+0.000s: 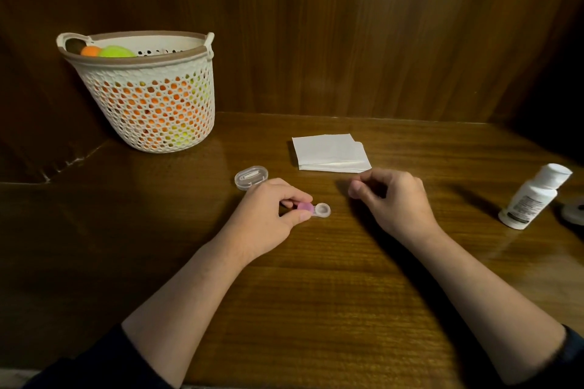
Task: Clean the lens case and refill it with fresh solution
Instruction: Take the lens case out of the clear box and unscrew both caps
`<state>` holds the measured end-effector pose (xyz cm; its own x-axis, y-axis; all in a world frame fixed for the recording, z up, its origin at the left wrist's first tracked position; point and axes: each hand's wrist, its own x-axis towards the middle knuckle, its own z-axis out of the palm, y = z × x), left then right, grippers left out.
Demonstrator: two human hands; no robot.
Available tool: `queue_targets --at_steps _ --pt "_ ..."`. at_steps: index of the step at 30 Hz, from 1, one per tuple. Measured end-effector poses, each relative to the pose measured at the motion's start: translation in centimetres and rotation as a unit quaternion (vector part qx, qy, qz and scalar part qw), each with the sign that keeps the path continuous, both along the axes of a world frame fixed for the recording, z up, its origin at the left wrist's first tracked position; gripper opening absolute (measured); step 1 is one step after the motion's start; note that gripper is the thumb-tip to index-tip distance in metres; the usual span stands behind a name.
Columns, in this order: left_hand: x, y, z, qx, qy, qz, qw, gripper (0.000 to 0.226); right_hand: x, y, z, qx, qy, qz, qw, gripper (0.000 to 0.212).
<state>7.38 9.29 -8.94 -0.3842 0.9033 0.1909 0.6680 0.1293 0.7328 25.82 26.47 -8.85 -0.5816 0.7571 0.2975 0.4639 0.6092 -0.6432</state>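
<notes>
I see a wide wooden table [316,278] with a dark wooden wall [347,25] behind it. At the far left stands a white basket [151,104] with many small holes; orange and yellow-green balls [115,51] lie inside it and show through the holes. Far from me, a little right of the middle, lies a folded white tissue [330,153], flat on the table. At the right edge stands a white solution bottle [534,197], leaning in the wide view, and just right of it there is a dark round thing [573,210] that I cannot identify.

My two forearms come in from the near edge. My left hand [268,208] rests on the table and pinches the lens case [314,208] by its left side, with the thumb and fingers around the pink cap [305,206]. The right well [322,208] of the case has no cap and stands uncovered. The case lies on the table in the middle, nearer to me than the tissue. My right hand [395,196] hovers just right of the case, not touching it; its fingers are curled with the tips together, and I cannot tell if they hold something small. A clear small oval container [251,177] lies just beyond my left hand
</notes>
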Motion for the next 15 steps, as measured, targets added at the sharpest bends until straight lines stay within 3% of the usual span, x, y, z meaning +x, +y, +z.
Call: queue_targets --at_steps 5,9,13,15 --pt "0.0 -0.1 0.0 0.003 -0.002 -0.002 1.000 0.030 -0.1 0.2 -0.2 0.002 -0.018 -0.021 1.000 0.029" --pt "0.0 -0.1 0.0 0.002 -0.001 -0.004 1.000 0.030 -0.1 -0.2 0.2 0.049 -0.031 -0.019 0.998 0.010" --pt "-0.1 0.0 0.0 -0.007 0.003 -0.005 1.000 0.029 0.0 -1.4 0.3 0.099 -0.064 0.082 0.990 0.050" --pt "-0.1 0.1 0.0 -0.006 0.007 -0.005 1.000 0.028 -0.3 -1.8 0.0 0.117 -0.096 0.109 0.982 0.057"
